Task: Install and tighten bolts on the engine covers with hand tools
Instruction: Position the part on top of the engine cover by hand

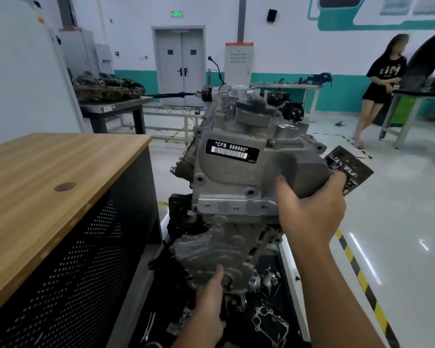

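A grey engine stands upright in front of me. Its upper cover (pixel 226 169) carries a black label reading CFB 666660. My right hand (pixel 312 212) grips the rounded right lobe of that upper cover, thumb on the front face and fingers round the far side. Below it is the lower cover (pixel 206 252), a ribbed grey casting. My left hand (pixel 209 297) presses against its lower edge, thumb up on the face near a round opening; its fingers are hidden underneath. No bolt or hand tool shows in either hand.
A wooden-topped cabinet (pixel 48 172) with black perforated sides stands close on the left. Loose parts, a gasket (pixel 269 322) and a wrench (pixel 148 325) lie on the dark tray below the engine. A person (pixel 382 89) stands at the far right beside benches. Yellow-black floor tape (pixel 359 272) runs along the right.
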